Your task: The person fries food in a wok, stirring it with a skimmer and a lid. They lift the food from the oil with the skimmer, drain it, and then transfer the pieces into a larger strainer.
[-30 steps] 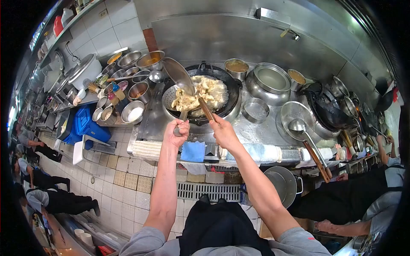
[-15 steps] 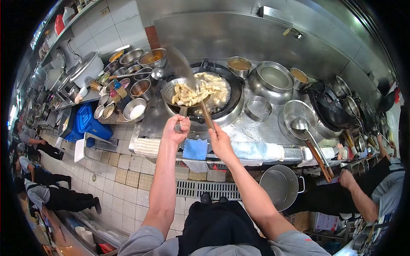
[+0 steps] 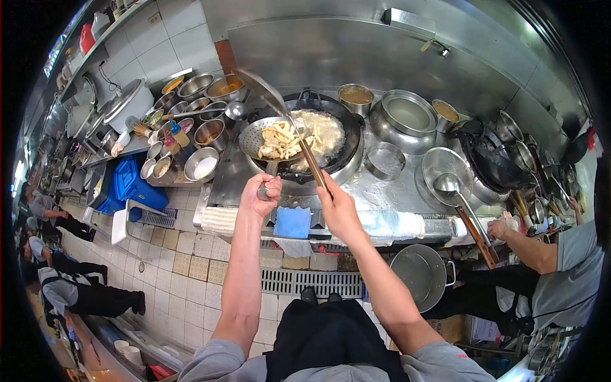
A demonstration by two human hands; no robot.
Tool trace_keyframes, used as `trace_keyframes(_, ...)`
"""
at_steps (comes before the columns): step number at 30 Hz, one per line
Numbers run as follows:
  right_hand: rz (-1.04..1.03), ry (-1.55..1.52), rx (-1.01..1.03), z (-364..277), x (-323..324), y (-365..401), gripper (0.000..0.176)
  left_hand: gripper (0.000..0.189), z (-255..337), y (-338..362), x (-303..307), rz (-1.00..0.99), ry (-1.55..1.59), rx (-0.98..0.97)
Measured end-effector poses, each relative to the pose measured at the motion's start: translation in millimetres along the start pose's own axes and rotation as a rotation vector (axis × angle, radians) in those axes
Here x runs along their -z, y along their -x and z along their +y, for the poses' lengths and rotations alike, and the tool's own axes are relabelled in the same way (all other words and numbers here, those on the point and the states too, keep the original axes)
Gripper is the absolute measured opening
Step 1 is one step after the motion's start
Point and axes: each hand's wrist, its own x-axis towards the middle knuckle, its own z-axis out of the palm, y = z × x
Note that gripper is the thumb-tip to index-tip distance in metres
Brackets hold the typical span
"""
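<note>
My left hand (image 3: 261, 194) is closed around the handle of a perforated metal skimmer (image 3: 253, 137). Pale golden fried pieces (image 3: 280, 141) are heaped in the skimmer, which overlaps the left side of a black wok (image 3: 352, 121). Frothing oil (image 3: 326, 132) bubbles in the wok, with some pieces near the skimmer's edge. My right hand (image 3: 339, 213) grips the wooden handle of a long tool with a broad, shallow metal head (image 3: 262, 87). That head is tilted up, seen nearly edge-on, above the skimmer and the wok's left rim.
Metal bowls (image 3: 210, 132) and a ladle (image 3: 235, 111) stand left. On the right are a lidded-looking pot (image 3: 408, 114), a metal ring (image 3: 384, 160), a strainer with a ladle (image 3: 447, 183) and a second wok (image 3: 490, 159). A blue cloth (image 3: 293, 222) lies at the front edge. A co-worker (image 3: 566, 267) stands right.
More pieces have left the wok's middle, and the heap lies further into the skimmer. The right-hand tool's head has swung up and left. The co-worker on the right has moved an arm toward the counter.
</note>
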Motion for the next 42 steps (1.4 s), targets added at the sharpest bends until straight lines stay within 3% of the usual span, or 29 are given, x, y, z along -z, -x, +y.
trace_keyframes(1, 0.116, 0.027, 0.134, 5.9, -4.8, 6.7, 0.04, 0.029, -2.1, 3.4, -6.4, 0.016, 0.018, -0.015)
trace_keyframes(2, 0.08, 0.052, 0.001, 21.0, -13.0, 7.9, 0.039, 0.029, -5.4, 8.0, -9.8, 0.038, 0.037, -0.026)
trace_keyframes(5, 0.021, 0.02, 0.076, 64.8, -29.0, -19.1, 0.041, 0.028, -5.9, 7.1, -15.5, 0.054, 0.029, -0.034)
trace_keyframes(8, -0.048, 0.011, -0.053, -23.1, 13.3, -0.8, 0.042, 0.029, -2.8, 2.4, 1.5, 0.038, 0.024, -0.015)
trace_keyframes(10, -0.086, 0.023, -0.14, -38.3, 21.2, 6.0, 0.041, 0.029, -1.6, 4.1, -1.4, 0.021, 0.005, -0.022)
trace_keyframes(12, 0.138, -0.061, 0.103, -24.0, 13.3, 17.5, 0.04, 0.03, -0.4, 8.4, -7.2, 0.04, 0.016, -0.016)
trace_keyframes(14, 0.135, -0.054, 0.151, 60.6, -26.6, -4.6, 0.04, 0.03, -1.8, 13.0, -17.5, 0.025, 0.001, -0.022)
trace_keyframes(15, 0.132, -0.043, 0.2, 59.3, -31.4, -7.9, 0.04, 0.03, -2.7, 11.8, -21.0, 0.009, -0.013, -0.027)
trace_keyframes(16, 0.003, -0.054, 0.002, 60.6, -26.4, -10.9, 0.04, 0.03, -3.4, 7.6, -26.2, 0.09, -0.04, -0.031)
trace_keyframes(23, -0.001, -0.035, -0.045, -10.9, 9.6, 26.5, 0.043, 0.027, -4.1, 3.7, -8.8, 0.06, 0.008, -0.018)
trace_keyframes(26, -0.002, -0.026, 0.006, 67.9, -21.8, 8.9, 0.044, 0.014, -12.4, 7.4, -18.2, 0.055, -0.02, 0.006)
trace_keyframes(28, -0.031, -0.001, -0.031, 42.1, -11.5, 0.5, 0.044, 0.026, -14.6, 10.4, -16.4, 0.097, -0.049, -0.007)
trace_keyframes(31, 0.005, 0.059, 0.021, 10.4, 9.5, 0.1, 0.045, 0.025, -13.3, 7.6, -7.2, 0.064, -0.026, -0.018)
trace_keyframes(33, -0.024, -0.031, -0.073, -16.1, 23.2, 19.1, 0.045, 0.025, -10.7, 9.0, -7.0, 0.071, -0.029, -0.032)
trace_keyframes(34, 0.058, -0.064, 0.053, -1.2, 16.4, 23.2, 0.044, 0.025, -10.0, 10.3, -10.5, 0.078, -0.024, -0.036)
trace_keyframes(37, -0.045, -0.143, -0.055, 74.2, -22.5, 9.3, 0.043, 0.025, -16.3, 12.4, -22.7, 0.076, -0.023, -0.031)
trace_keyframes(39, -0.031, -0.092, 0.015, 54.6, -15.4, -4.1, 0.041, 0.026, -16.7, 15.8, -21.4, 0.081, -0.026, -0.043)
trace_keyframes(42, -0.079, 0.004, -0.056, -29.3, 27.5, 15.6, 0.042, 0.027, -21.0, 10.5, -13.5, 0.093, -0.024, -0.019)
